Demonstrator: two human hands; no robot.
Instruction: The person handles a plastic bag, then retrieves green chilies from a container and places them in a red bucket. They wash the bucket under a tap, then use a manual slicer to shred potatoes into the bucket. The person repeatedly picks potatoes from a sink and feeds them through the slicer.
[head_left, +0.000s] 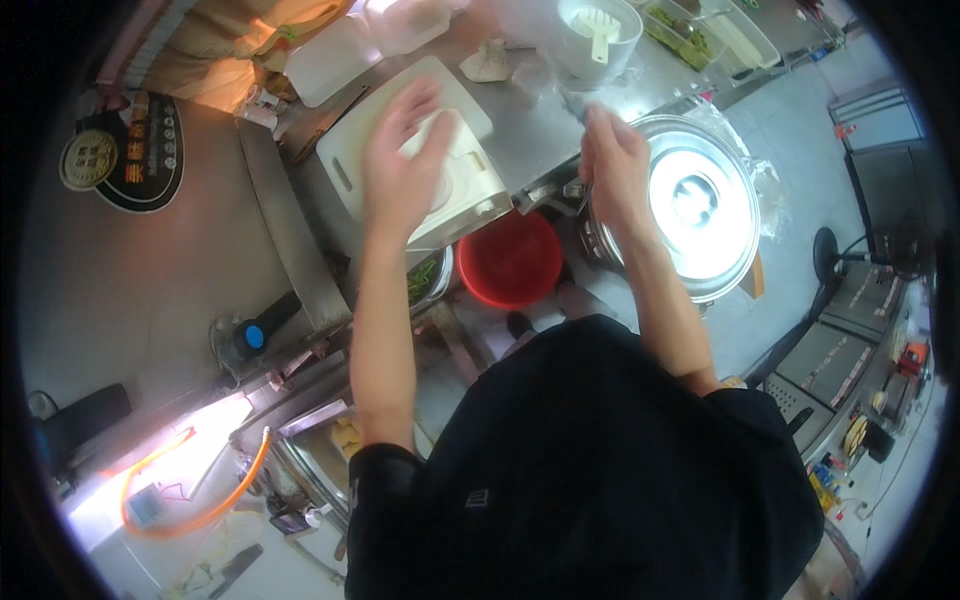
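My left hand (409, 161), blurred, hovers with its fingers apart over a cream-coloured kitchen device (476, 184) that stands on a white cutting board (345, 154). Nothing shows in its fingers. My right hand (616, 161) is raised between the steel counter and a large round pot with a shiny metal lid (697, 202). Its fingers are curled around something small and greyish that sticks out at the top; blur hides what it is. Under the counter's edge sits a red plastic basin (510, 259), beside a metal bowl of green vegetables (424, 281).
On the steel counter (525, 142) stand a white tub (634, 37) with a slotted utensil, containers of greens (679, 41) and a crumpled whitish cloth or bag (486, 61). A long thin tool lies left of the board. An orange hose (225, 506) curls at lower left.
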